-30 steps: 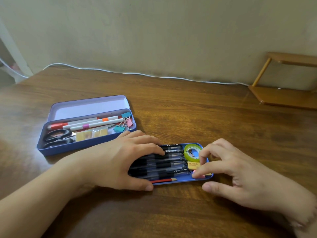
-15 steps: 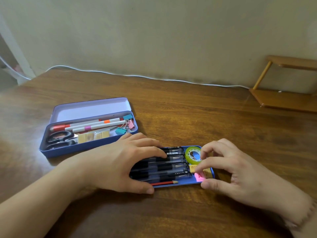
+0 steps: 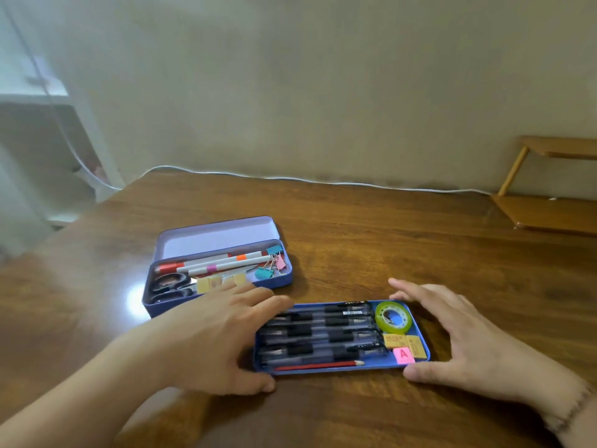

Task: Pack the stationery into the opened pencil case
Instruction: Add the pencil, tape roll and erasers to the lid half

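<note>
A shallow blue tray (image 3: 339, 370) lies on the wooden table in front of me. It holds several black pens (image 3: 323, 331), a red pencil (image 3: 319, 365), a green tape roll (image 3: 393, 317), two yellow erasers (image 3: 394, 339) and a pink eraser (image 3: 403, 354). My left hand (image 3: 213, 334) covers the tray's left end, fingers laid flat over the pens and thumb at the near edge. My right hand (image 3: 465, 337) is spread around the right end, thumb at the near edge. Behind stands the open purple pencil case (image 3: 281, 279) with scissors (image 3: 169, 284), markers (image 3: 223, 263) and binder clips (image 3: 274, 265).
The case's lid (image 3: 216, 236) lies back flat on the table. A white cable (image 3: 323, 182) runs along the wall at the table's far edge. A small wooden shelf (image 3: 549, 211) stands at the back right. The table's left edge is near the case.
My right hand has lifted off the erasers, opened and shifted to the tray's right end. The pink eraser now lies in the tray corner. My left hand has stayed put.
</note>
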A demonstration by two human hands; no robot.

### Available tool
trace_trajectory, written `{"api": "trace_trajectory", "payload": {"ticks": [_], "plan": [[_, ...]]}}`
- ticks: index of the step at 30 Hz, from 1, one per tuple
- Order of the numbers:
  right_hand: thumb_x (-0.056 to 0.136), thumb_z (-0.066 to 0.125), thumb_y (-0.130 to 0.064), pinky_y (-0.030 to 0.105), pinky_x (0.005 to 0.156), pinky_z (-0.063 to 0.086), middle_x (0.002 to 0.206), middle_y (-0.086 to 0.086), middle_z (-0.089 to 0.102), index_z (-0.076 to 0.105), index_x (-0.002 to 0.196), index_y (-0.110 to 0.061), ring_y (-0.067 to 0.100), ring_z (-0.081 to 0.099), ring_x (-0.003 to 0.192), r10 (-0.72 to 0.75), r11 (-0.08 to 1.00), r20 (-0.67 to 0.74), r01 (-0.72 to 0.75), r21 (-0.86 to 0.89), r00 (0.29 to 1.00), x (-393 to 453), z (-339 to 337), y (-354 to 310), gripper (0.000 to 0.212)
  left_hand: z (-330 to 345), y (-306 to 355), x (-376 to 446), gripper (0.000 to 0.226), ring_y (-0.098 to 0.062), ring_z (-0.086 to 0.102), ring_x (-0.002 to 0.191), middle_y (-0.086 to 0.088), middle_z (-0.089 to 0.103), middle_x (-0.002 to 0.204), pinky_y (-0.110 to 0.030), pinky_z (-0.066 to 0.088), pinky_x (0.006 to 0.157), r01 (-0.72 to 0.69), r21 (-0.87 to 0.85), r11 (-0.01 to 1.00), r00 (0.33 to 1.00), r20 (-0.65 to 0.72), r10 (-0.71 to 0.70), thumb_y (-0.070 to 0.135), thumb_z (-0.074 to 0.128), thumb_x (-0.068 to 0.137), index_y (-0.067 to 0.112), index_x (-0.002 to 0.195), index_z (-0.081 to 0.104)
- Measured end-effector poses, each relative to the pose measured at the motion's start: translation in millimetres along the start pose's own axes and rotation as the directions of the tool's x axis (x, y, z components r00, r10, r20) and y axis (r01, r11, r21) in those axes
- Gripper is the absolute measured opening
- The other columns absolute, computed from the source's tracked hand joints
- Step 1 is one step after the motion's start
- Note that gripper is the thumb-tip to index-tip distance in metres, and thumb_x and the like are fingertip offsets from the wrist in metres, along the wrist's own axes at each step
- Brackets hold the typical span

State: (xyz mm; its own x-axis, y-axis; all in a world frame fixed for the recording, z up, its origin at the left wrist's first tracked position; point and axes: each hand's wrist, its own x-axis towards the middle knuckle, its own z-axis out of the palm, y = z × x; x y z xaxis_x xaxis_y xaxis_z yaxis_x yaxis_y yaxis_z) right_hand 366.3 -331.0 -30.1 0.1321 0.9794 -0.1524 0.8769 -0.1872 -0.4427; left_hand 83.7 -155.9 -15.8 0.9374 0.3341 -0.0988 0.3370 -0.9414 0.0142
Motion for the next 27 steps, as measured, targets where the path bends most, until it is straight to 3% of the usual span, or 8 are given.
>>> {"api": "trace_trajectory", "payload": {"ticks": [4, 10, 14, 18, 22, 27], "plan": [[0.053, 0.071, -0.078, 0.022, 0.110, 0.026, 0.129, -0.048, 0.024, -0.002, 0.130, -0.073, -0.024, 0.016, 0.123, -0.008, 1.000, -0.035, 0.007, -0.010, 0.999, -1, -2, -5, 0.107, 5, -1, -8, 0.089, 0.003, 0.032, 0.129, 0.021, 0.036, 0.144, -0.024, 0.031, 0.112, 0.045, -0.168, 0.985, 0.997, -0.052, -0.054, 0.077, 0.058, 0.071, 0.044, 0.142, 0.016], [0.043, 0.070, -0.084, 0.031, 0.109, 0.034, 0.132, -0.042, 0.034, -0.001, 0.130, -0.073, -0.005, 0.029, 0.129, -0.027, 1.000, -0.082, 0.027, -0.005, 0.996, 5, -7, -28, 0.112, 3, -11, -33, 0.085, 0.009, 0.030, 0.127, 0.028, 0.034, 0.139, -0.014, 0.030, 0.107, 0.074, -0.262, 0.962, 0.986, -0.123, -0.109, 0.073, 0.065, 0.068, 0.048, 0.136, 0.020], [0.043, 0.068, -0.084, 0.030, 0.110, 0.032, 0.130, -0.041, 0.040, 0.004, 0.132, -0.070, -0.008, 0.031, 0.129, -0.138, 0.990, -0.091, 0.138, -0.013, 0.986, 36, -13, -52, 0.111, -2, -39, -59, 0.081, 0.014, 0.035, 0.121, 0.037, 0.035, 0.129, -0.002, 0.029, 0.098, 0.133, -0.314, 0.940, 0.961, -0.192, -0.200, 0.068, 0.069, 0.066, 0.051, 0.130, 0.023], [0.052, 0.075, -0.072, 0.031, 0.109, 0.034, 0.132, -0.037, 0.041, 0.009, 0.135, -0.064, -0.006, 0.033, 0.128, -0.212, 0.977, -0.070, 0.214, 0.012, 0.975, 85, -9, -78, 0.107, -5, -76, -76, 0.076, 0.004, 0.049, 0.111, 0.027, 0.050, 0.121, -0.013, 0.041, 0.091, 0.209, -0.384, 0.899, 0.917, -0.242, -0.317, 0.058, 0.076, 0.062, 0.042, 0.125, 0.036], [0.054, 0.079, -0.066, 0.035, 0.108, 0.038, 0.134, -0.030, 0.045, 0.012, 0.136, -0.062, -0.002, 0.037, 0.127, -0.251, 0.966, -0.078, 0.256, 0.049, 0.965, 131, 0, -94, 0.106, -1, -109, -81, 0.080, 0.006, 0.046, 0.115, 0.025, 0.051, 0.121, -0.003, 0.032, 0.089, 0.273, -0.407, 0.872, 0.882, -0.255, -0.396, 0.056, 0.078, 0.060, 0.040, 0.127, 0.038], [0.061, 0.082, -0.056, 0.033, 0.106, 0.038, 0.139, -0.023, 0.045, 0.014, 0.138, -0.059, 0.003, 0.038, 0.128, -0.247, 0.962, -0.062, 0.252, 0.106, 0.967, 162, 5, -97, 0.103, 7, -131, -75, 0.079, -0.001, 0.046, 0.116, 0.027, 0.049, 0.121, -0.021, 0.039, 0.095, 0.325, -0.449, 0.832, 0.858, -0.231, -0.459, 0.059, 0.076, 0.057, 0.047, 0.124, 0.034]]}}
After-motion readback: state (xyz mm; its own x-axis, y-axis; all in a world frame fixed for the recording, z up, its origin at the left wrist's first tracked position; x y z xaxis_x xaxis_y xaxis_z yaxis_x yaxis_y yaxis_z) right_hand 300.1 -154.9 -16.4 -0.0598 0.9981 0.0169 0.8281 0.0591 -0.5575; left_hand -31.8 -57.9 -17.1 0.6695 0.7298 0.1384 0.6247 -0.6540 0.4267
